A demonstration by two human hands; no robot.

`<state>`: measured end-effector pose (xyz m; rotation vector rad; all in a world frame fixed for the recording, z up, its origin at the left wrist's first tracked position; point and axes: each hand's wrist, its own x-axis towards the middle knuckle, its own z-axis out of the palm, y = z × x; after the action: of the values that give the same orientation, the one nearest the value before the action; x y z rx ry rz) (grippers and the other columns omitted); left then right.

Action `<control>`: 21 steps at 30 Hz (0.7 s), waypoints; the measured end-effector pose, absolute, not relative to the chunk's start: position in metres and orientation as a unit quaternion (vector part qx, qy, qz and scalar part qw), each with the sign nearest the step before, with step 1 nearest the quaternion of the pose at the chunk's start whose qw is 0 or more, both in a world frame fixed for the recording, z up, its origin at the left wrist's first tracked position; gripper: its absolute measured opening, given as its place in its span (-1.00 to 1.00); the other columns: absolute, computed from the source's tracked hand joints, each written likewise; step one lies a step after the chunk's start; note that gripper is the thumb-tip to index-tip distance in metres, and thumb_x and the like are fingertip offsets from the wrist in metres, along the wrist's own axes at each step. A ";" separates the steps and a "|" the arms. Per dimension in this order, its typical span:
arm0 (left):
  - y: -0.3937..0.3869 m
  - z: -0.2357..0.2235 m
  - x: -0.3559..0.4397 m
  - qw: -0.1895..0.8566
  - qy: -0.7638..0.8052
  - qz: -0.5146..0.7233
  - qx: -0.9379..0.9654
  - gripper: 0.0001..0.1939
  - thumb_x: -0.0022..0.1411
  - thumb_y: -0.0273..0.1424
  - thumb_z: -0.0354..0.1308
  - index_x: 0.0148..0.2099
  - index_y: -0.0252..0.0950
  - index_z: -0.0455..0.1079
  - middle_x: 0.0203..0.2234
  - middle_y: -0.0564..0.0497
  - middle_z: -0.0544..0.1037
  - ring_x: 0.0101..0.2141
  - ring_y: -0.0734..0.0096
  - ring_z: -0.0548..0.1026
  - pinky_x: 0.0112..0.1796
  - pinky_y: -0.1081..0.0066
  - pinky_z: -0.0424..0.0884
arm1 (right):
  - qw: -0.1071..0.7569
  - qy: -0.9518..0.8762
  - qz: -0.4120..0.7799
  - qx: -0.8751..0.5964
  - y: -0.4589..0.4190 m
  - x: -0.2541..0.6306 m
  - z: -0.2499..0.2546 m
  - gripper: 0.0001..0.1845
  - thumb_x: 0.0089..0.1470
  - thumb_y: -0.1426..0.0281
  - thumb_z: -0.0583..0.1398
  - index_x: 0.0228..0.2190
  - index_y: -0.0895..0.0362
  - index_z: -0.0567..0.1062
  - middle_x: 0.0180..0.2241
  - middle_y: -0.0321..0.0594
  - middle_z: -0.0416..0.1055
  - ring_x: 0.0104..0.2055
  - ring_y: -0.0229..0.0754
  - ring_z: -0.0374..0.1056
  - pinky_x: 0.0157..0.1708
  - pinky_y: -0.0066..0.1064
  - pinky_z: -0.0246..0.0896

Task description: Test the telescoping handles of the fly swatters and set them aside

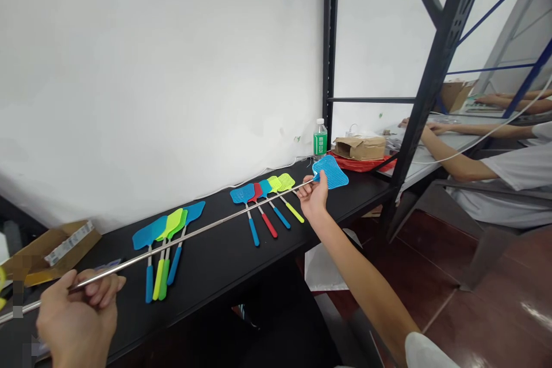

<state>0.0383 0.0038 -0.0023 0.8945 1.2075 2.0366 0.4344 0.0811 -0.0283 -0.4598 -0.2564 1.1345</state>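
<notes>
A blue fly swatter point(333, 173) with a long, drawn-out metal rod stretches across the view above the table. My right hand point(314, 200) pinches it at the neck, just below the mesh head. Toward the lower left, my left hand point(80, 316) has its fingers closed round the metal rod, which runs on past the left edge; the handle end is not visible. Under the rod lie several short fly swatters point(158, 276) in blue, yellow-green and green. Farther right, another row of fly swatters point(267, 224) in blue, red and yellow-green lies fanned out.
The black table point(215, 264) runs along a white wall. An open cardboard box point(26, 250) sits at the left. A water bottle point(319, 139) and a brown box point(362, 148) on red plastic stand near a black metal post point(425, 86). Another person's arm point(457, 155) rests on a white table beyond.
</notes>
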 end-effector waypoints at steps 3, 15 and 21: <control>0.003 -0.002 0.038 0.310 0.460 0.759 0.342 -0.60 0.14 -0.33 -0.01 -0.65 -0.31 -0.04 -0.81 0.17 0.00 -0.74 0.57 -0.08 -0.49 0.36 0.02 | 0.818 -0.119 0.518 -0.220 0.080 0.435 -0.029 -0.41 0.19 -0.11 -0.02 -0.60 0.09 0.28 -0.77 -0.48 -0.09 -0.74 -0.38 -0.13 -0.71 -0.47 -0.14; -0.001 -0.009 0.037 0.369 0.405 0.773 0.320 -0.66 0.15 -0.35 0.07 -0.59 -0.28 0.05 -0.75 0.19 0.07 -0.71 0.59 0.00 -0.57 0.43 0.08 | 0.836 -0.110 0.490 -0.221 0.075 0.433 -0.028 -0.42 0.24 -0.04 -0.11 -0.61 0.07 0.23 -0.80 -0.48 -0.10 -0.76 -0.37 -0.16 -0.73 -0.46 -0.18; -0.002 -0.013 0.034 0.378 0.395 0.758 0.355 -0.62 0.20 -0.31 0.04 -0.62 -0.26 0.07 -0.77 0.19 0.05 -0.73 0.60 0.02 -0.58 0.46 0.12 | 0.835 -0.133 0.478 -0.236 0.081 0.436 -0.037 -0.43 0.28 -0.01 -0.11 -0.60 0.08 0.23 -0.78 -0.48 -0.10 -0.77 -0.38 -0.14 -0.73 -0.47 -0.17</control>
<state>0.0344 -0.0021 -0.0132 0.9082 1.0091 1.9379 0.4364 0.0814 -0.0374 -0.5008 -0.2812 1.0123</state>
